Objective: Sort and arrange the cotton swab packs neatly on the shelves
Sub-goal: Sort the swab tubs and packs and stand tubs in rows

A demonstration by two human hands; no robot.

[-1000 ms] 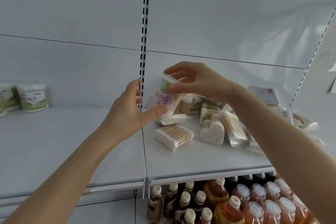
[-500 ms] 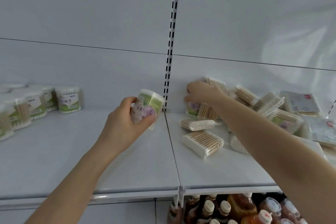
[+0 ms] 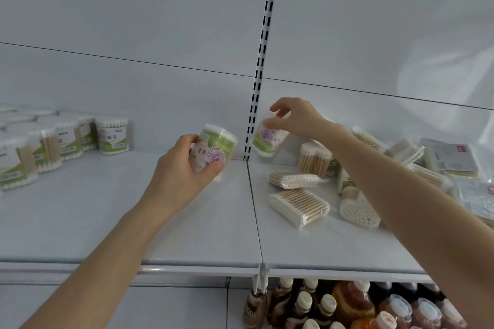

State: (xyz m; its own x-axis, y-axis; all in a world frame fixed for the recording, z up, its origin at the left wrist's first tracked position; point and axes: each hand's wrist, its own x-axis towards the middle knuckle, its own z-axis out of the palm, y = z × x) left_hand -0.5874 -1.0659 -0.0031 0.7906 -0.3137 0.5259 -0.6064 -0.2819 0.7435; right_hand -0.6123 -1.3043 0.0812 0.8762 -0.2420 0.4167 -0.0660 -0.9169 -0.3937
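Gripping one green-and-pink tub [image 3: 216, 149] above the shelf [image 3: 133, 222], the left hand [image 3: 181, 171] is curling its fingers [image 3: 190, 139] round it, while the right hand [image 3: 296, 120] is pinching a second tub [image 3: 267, 140] beside the pile [image 3: 401, 152]. Two flat packs [image 3: 299, 207] and one heart-shaped pack [image 3: 358, 211] are lying loose in front; at least five shelved tubs [image 3: 115, 136] are standing left. Half a second earlier the right hand was reaching low into the pile.

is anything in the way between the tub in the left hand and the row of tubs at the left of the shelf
Nothing visible. The left hand grips its tub, and only open shelf lies between it and the row of tubs. The loose packs all lie on the right side.
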